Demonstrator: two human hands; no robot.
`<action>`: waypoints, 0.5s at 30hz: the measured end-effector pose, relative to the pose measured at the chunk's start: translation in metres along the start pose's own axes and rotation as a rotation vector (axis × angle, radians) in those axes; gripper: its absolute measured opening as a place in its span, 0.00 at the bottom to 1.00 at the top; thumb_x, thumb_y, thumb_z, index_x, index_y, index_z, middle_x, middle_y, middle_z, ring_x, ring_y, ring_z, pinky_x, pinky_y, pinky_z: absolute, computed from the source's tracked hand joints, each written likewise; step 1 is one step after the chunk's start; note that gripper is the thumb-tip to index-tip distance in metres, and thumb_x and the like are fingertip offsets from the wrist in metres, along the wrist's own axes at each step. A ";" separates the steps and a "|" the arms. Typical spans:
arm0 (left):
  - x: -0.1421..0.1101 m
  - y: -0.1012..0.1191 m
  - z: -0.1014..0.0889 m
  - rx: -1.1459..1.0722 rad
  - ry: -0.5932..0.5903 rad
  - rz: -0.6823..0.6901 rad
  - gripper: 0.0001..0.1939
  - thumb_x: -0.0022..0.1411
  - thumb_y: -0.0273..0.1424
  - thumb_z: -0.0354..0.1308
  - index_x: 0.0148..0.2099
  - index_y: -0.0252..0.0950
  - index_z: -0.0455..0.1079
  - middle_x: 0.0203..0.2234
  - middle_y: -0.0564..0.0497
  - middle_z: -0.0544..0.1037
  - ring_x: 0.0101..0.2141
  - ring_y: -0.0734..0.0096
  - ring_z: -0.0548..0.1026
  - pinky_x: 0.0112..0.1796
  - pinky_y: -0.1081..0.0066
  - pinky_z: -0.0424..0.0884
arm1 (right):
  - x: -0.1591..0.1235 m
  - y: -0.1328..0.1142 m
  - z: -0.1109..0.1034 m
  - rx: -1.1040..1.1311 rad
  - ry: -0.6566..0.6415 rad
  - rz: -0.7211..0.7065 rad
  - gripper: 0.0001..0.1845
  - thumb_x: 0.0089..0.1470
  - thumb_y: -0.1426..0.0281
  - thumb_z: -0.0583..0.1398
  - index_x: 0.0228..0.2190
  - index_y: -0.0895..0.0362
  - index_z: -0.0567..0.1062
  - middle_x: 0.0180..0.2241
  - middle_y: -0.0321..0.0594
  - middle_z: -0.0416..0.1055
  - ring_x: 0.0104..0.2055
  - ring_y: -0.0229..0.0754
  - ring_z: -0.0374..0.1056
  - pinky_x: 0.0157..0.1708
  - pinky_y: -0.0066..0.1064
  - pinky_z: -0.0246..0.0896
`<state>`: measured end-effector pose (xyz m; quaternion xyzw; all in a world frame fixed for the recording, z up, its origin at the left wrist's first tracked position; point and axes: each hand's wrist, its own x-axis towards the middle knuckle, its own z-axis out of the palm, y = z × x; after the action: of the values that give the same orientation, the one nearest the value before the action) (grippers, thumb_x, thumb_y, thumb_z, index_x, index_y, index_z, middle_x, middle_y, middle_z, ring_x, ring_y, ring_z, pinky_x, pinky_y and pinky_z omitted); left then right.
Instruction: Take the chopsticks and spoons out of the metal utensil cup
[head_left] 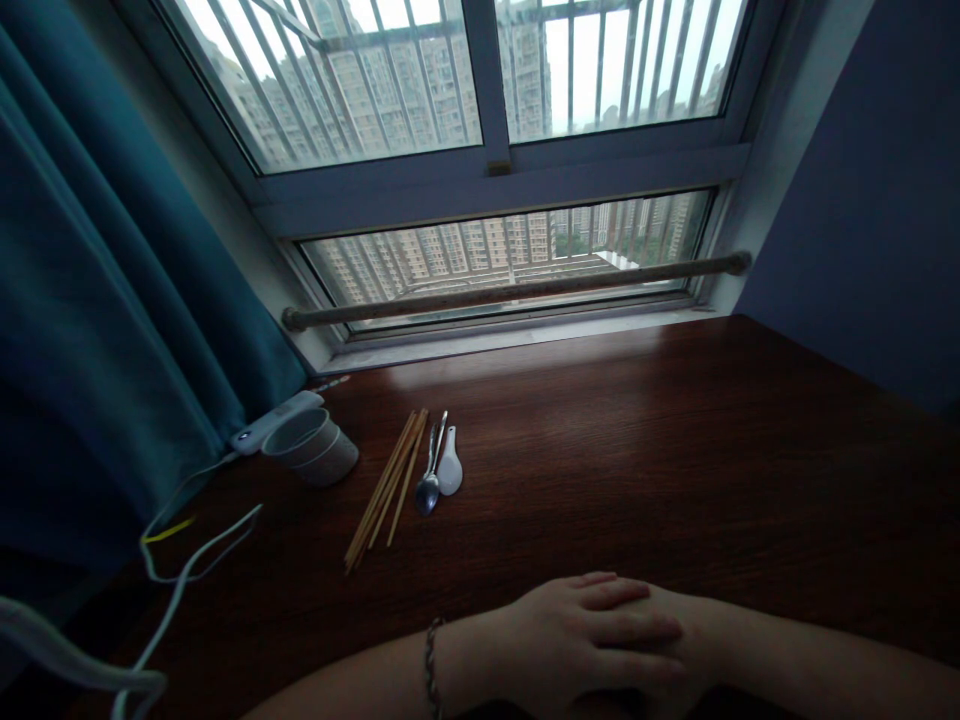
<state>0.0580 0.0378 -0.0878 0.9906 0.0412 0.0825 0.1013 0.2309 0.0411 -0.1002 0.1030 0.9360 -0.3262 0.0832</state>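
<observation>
My left hand (pixel 566 635), with a chain bracelet (pixel 431 665) at its wrist, rests across my right hand (pixel 697 630) at the near edge of the view. The left fingers are stretched out and lie flat over the back of the right hand. Beneath it, the fingers of my right hand are hidden. Farther off on the table, to the left of the hands, lie several wooden chopsticks (pixel 390 490) in a loose bundle. Beside them are metal spoons (pixel 427 490) lying close together and a white soup spoon (pixel 451 470). Neither hand touches these utensils.
A grey-white cup (pixel 319 450) stands tilted in view left of the chopsticks. Behind it lies a white power strip (pixel 277 422) by the blue curtain (pixel 135 250). White cables (pixel 176 600) loop at the left. The dark wooden table (pixel 637 450) meets a barred window (pixel 495 170).
</observation>
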 end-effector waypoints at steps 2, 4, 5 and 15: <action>0.000 0.000 0.000 -0.002 0.001 0.000 0.24 0.62 0.40 0.44 0.59 0.39 0.54 0.60 0.57 0.46 0.60 0.65 0.45 0.59 0.68 0.45 | -0.001 0.002 0.003 0.000 0.029 0.000 0.33 0.53 0.57 0.53 0.58 0.54 0.54 0.59 0.37 0.41 0.62 0.49 0.35 0.61 0.44 0.29; 0.000 0.001 0.001 0.000 0.001 -0.004 0.24 0.63 0.40 0.43 0.59 0.39 0.54 0.61 0.57 0.46 0.60 0.65 0.45 0.59 0.68 0.44 | -0.002 0.006 0.008 0.008 0.070 0.018 0.35 0.51 0.56 0.54 0.58 0.51 0.53 0.59 0.37 0.41 0.62 0.50 0.37 0.61 0.43 0.34; 0.000 0.001 0.001 0.000 0.001 -0.003 0.24 0.63 0.40 0.43 0.59 0.39 0.54 0.61 0.57 0.46 0.60 0.65 0.45 0.59 0.68 0.44 | -0.003 0.009 0.011 0.014 0.081 0.029 0.35 0.50 0.55 0.54 0.58 0.50 0.53 0.59 0.37 0.41 0.61 0.50 0.39 0.60 0.44 0.37; -0.001 0.000 0.000 -0.004 -0.002 -0.003 0.24 0.62 0.39 0.44 0.59 0.39 0.54 0.61 0.57 0.46 0.60 0.65 0.45 0.59 0.68 0.44 | 0.001 0.005 0.006 0.026 -0.001 0.009 0.33 0.52 0.60 0.54 0.58 0.57 0.55 0.59 0.38 0.38 0.62 0.49 0.33 0.61 0.45 0.26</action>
<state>0.0572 0.0375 -0.0877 0.9904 0.0426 0.0813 0.1037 0.2316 0.0411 -0.1081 0.1081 0.9312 -0.3379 0.0841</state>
